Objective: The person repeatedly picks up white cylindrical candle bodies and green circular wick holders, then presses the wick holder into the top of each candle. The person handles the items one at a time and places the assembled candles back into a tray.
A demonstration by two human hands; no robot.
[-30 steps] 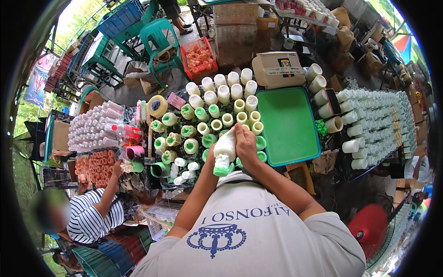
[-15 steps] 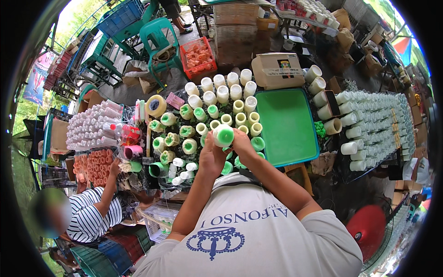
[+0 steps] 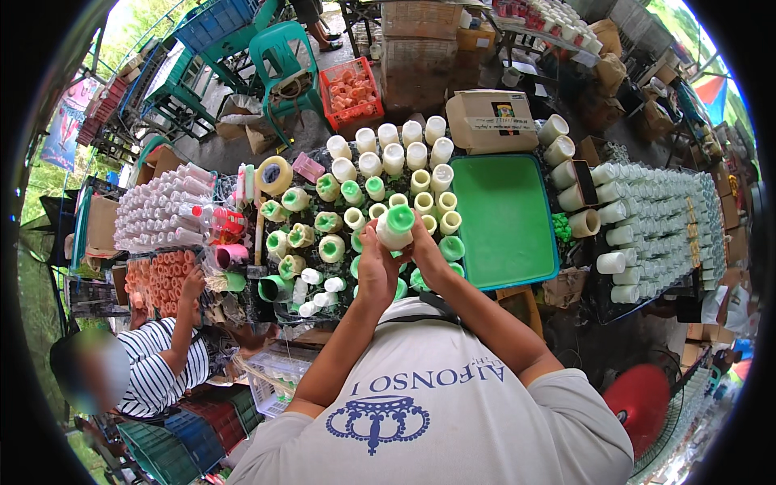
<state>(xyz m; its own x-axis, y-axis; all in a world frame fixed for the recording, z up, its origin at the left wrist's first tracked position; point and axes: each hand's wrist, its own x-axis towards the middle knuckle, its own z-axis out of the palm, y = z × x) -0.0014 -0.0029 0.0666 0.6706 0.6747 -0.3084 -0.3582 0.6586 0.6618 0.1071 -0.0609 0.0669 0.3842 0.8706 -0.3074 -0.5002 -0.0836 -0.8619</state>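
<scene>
Both of my hands hold a cream-white, cylindrical candle (image 3: 394,236) with a green top above the table's middle. My left hand (image 3: 376,265) is closed round its left side, and my right hand (image 3: 428,252) grips its right side. Its lower end is hidden by my fingers. Just beyond stand rows of cream candles with hollow tops (image 3: 420,180) and white cylinders (image 3: 394,158). To the left are several candles with green, uneven rims (image 3: 331,249). Small white and green pieces (image 3: 326,299) lie nearer, beside my left forearm.
A green tray (image 3: 503,222) with a blue rim lies right of my hands, a cardboard box (image 3: 491,121) behind it. A tape roll (image 3: 273,175) and bottle (image 3: 222,221) sit left. A co-worker's hand (image 3: 194,283) touches orange cylinders (image 3: 166,291). White cylinders (image 3: 634,234) fill the right table.
The candle in my hands has tipped, showing more of its side below the green top. The co-worker's hand has shifted slightly up and left onto the orange cylinders.
</scene>
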